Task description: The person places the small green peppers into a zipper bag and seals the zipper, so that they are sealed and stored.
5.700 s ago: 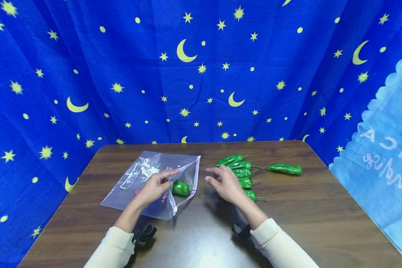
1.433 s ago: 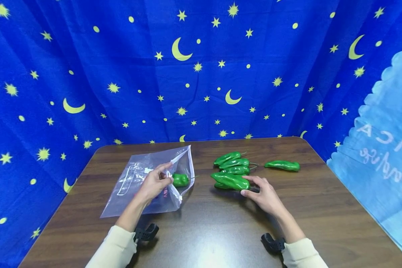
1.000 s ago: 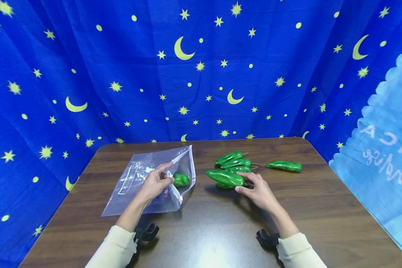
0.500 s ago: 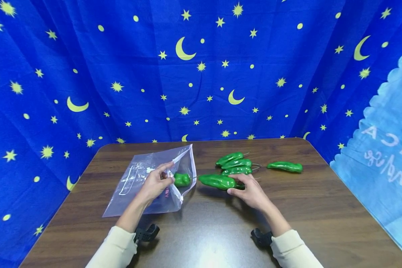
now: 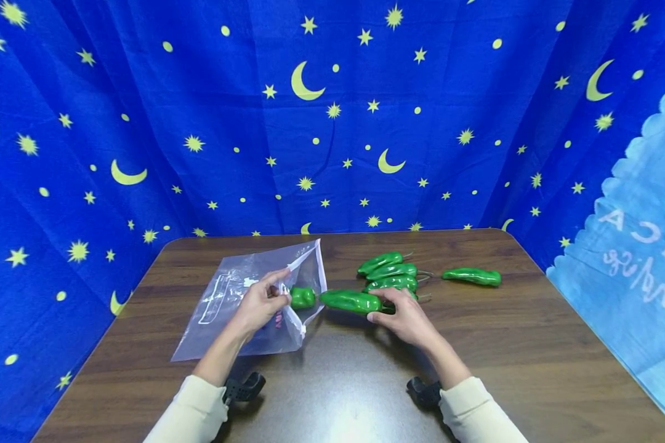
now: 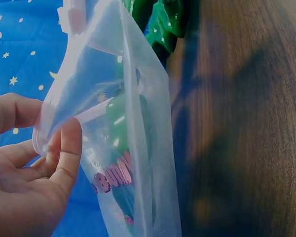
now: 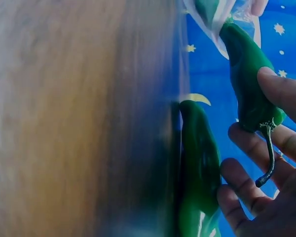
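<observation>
My left hand (image 5: 257,307) pinches the upper edge of a clear plastic zip bag (image 5: 210,320), lifting its mouth so it gapes to the right; in the left wrist view the edge sits between thumb and fingers. Inside, by the opening, is a green pepper (image 5: 302,298), stem facing out. My right hand (image 5: 407,317) grips another green pepper (image 7: 246,74) by its stem end, thumb on one side and fingers on the other. The held pepper's tip reaches the bag's mouth. Red lettering (image 6: 113,173) shows on the bag.
Several green peppers (image 5: 390,271) lie in a row beyond my right hand, stems to the right. One more pepper (image 5: 471,276) lies apart, farther right. The wooden table (image 5: 532,344) ends at a blue curtain (image 5: 343,123) with moons and stars.
My right hand, holding nothing at first, has taken a pepper from the row and carried it left to the bag's mouth. My left hand keeps its pinch on the bag.
</observation>
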Demonstrator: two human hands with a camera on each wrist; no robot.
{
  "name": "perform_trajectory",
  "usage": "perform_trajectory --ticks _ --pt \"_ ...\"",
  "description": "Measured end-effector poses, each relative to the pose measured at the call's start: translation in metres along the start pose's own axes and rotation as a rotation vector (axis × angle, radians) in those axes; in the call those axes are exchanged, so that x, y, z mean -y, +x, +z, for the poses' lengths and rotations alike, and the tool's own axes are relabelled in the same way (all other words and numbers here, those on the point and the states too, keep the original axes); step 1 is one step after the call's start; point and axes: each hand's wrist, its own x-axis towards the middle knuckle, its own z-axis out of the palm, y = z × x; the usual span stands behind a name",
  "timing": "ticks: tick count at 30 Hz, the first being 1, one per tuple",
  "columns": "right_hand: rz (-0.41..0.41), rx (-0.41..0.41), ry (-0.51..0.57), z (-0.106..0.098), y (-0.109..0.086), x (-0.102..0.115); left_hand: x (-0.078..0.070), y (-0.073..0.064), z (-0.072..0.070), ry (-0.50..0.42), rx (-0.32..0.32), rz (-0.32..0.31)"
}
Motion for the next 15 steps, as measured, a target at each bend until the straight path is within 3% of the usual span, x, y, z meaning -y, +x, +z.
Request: perform_trajectory --ticks 15 --pt "-0.002 -0.023 -0.060 0.0075 0.0056 0.0063 -0.0019 0.0006 0.0020 -0.019 0.028 0.005"
